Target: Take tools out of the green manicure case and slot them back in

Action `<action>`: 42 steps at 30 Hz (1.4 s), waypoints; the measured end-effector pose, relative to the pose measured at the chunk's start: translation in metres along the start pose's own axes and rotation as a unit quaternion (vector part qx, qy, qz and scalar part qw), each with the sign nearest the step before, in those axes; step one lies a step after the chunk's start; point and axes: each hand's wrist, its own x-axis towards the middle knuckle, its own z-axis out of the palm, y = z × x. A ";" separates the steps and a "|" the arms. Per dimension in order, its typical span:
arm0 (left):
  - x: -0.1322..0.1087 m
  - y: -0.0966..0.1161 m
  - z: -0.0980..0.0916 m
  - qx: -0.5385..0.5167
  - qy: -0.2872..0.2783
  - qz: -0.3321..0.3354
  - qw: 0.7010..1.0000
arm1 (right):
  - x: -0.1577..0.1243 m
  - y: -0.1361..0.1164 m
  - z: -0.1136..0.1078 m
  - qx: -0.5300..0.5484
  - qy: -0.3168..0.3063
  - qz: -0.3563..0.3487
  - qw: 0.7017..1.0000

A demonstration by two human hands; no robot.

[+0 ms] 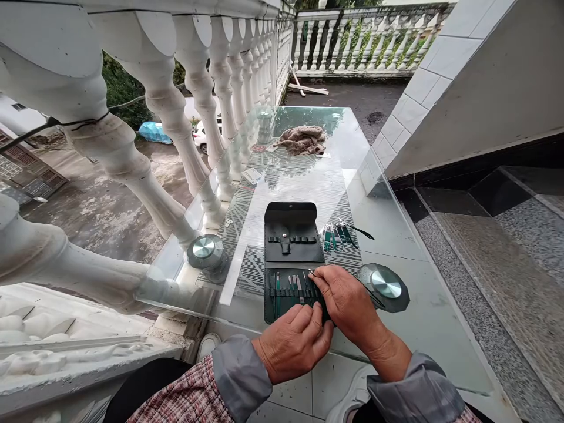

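A black manicure case (296,254) lies unfolded on the glass table, its flap pointing away from me. Slim metal and green tools (296,286) stand in the loops of its near panel; the loops of the far panel hold nothing. My right hand (352,299) is closed in a pinch at that panel's right side, around the top of a slim manicure tool (311,272). Lower down, my left hand (294,341) is closed on the case's near right edge. Its fingers hide the tool's lower end. Green-handled nail clippers and small scissors (338,235) lie loose to the right.
The glass table (388,223) rests on round metal-capped supports (382,288). A crumpled brown cloth (303,141) and a small card (251,175) lie farther back. White balusters (165,106) line the left; granite steps (506,252) rise at the right.
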 end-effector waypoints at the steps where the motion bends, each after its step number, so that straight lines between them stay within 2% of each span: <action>1: 0.000 0.000 0.000 -0.003 -0.002 0.001 1.000 | 0.000 0.000 0.000 -0.010 -0.002 -0.014 1.000; 6: 0.000 0.000 0.000 -0.014 0.010 -0.005 1.000 | -0.003 0.000 -0.002 -0.039 0.014 -0.087 0.995; 9: 0.000 0.000 0.000 -0.019 0.022 -0.013 0.999 | -0.004 0.001 -0.002 -0.015 0.019 -0.091 0.996; 12: 0.000 -0.001 0.002 -0.020 0.038 -0.008 0.999 | -0.002 0.000 -0.005 0.061 0.049 -0.052 0.996; 15: 0.000 -0.001 0.002 -0.020 0.045 -0.001 0.999 | 0.002 -0.003 -0.008 0.145 0.090 0.051 0.984; 18: 0.000 -0.001 0.002 -0.017 0.039 0.001 0.999 | 0.006 -0.006 -0.008 0.253 0.076 0.177 0.948; 20: 0.001 -0.002 0.001 -0.015 0.034 0.001 0.999 | 0.010 -0.008 -0.005 0.310 0.049 0.220 0.923; 26: 0.000 -0.002 0.001 -0.010 0.025 0.004 1.000 | 0.023 -0.013 0.005 0.334 0.037 0.253 0.907; 33: 0.000 -0.003 -0.003 -0.010 0.014 0.014 1.000 | 0.035 -0.018 0.010 0.305 0.027 0.263 0.915; 42: -0.001 -0.003 -0.004 -0.011 0.011 0.019 1.000 | 0.039 -0.013 0.014 0.273 0.017 0.264 0.925</action>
